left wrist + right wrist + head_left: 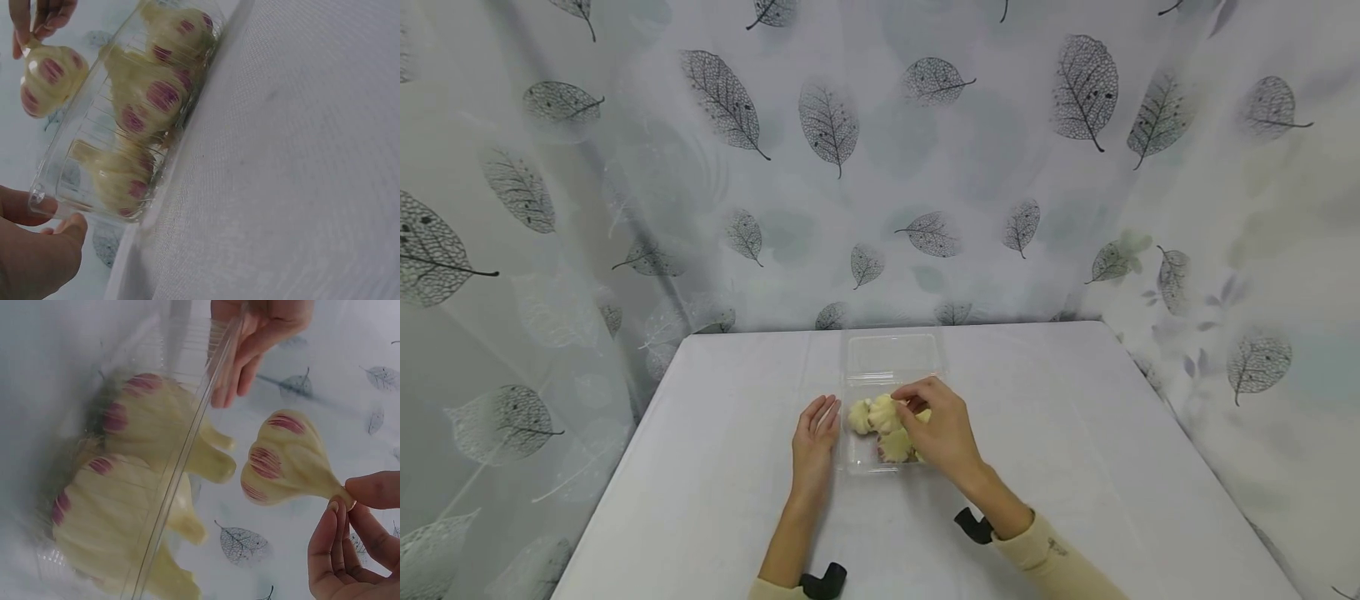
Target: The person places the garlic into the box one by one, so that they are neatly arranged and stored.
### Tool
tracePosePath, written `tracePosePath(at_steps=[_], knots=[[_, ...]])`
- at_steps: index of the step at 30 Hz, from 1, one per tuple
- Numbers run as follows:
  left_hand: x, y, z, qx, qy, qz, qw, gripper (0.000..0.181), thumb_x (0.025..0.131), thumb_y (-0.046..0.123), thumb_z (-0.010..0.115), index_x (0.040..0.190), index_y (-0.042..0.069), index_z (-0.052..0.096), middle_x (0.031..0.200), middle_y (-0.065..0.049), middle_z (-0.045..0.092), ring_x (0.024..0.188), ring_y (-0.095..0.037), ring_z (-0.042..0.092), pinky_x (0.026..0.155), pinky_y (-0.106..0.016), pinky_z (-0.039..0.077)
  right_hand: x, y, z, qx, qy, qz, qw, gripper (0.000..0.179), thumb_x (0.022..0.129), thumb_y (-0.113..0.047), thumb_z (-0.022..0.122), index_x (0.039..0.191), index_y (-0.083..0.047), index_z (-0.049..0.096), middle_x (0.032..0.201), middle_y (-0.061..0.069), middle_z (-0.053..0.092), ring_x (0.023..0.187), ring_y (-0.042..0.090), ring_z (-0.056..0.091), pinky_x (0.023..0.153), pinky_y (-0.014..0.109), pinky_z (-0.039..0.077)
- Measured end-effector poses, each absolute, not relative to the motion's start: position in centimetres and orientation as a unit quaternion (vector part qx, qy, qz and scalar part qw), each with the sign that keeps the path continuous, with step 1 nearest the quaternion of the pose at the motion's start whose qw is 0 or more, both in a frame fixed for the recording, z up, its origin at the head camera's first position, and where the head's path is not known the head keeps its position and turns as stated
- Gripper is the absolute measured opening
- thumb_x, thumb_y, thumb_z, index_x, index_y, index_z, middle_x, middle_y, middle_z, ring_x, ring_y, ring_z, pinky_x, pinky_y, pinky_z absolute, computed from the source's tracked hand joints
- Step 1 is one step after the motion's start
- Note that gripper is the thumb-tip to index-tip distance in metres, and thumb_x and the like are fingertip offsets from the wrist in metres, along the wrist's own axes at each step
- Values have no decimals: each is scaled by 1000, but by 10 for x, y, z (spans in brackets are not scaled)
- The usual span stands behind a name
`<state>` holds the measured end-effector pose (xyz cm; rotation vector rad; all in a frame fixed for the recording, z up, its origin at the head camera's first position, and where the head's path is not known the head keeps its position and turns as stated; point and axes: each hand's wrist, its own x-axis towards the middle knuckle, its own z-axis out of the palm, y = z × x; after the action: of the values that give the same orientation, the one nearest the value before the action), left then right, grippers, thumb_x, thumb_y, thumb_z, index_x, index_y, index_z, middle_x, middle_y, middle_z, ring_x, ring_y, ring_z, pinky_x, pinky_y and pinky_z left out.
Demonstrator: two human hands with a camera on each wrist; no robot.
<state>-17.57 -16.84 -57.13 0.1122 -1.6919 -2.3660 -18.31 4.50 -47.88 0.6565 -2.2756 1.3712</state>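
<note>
A garlic bulb (281, 462) with purple-pink streaks hangs from my right hand (943, 427), whose thumb and fingertips pinch its stem. In the right wrist view it is held above the rim of a clear plastic box (859, 457). Several more garlic bulbs (150, 94) lie inside that box, stems pointing up. At the box's left side is my left hand (815, 442), fingers loosely extended. The left wrist view shows its thumb and a finger (74, 234) right at the box's corner.
The box's clear lid (893, 357) is folded back, away from me. A white cloth covers the table (1037, 417). Leaf-patterned curtains (880, 167) hang behind the table and at both sides. Each wrist carries a black mount (823, 581).
</note>
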Motion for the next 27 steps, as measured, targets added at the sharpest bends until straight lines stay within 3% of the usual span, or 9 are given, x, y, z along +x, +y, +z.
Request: tracePosePath(at_steps=[14, 27], knots=[[-175, -170, -573, 35, -585, -802, 119, 55, 105, -1, 57, 155, -5, 34, 158, -21, 44, 148, -33, 43, 117, -25, 44, -180, 28, -493, 270, -811, 483, 189, 17, 84, 8, 80, 95, -4, 76, 92, 5, 68, 77, 13, 65, 65, 38, 66], [-175, -170, -572, 41, -590, -799, 111, 55, 106, -1, 56, 155, -5, 33, 159, -21, 43, 149, -33, 42, 120, -31, 41, -179, 15, -508, 280, -820, 464, 184, 20, 83, 9, 79, 97, -5, 76, 91, 5, 67, 76, 12, 66, 68, 26, 64]])
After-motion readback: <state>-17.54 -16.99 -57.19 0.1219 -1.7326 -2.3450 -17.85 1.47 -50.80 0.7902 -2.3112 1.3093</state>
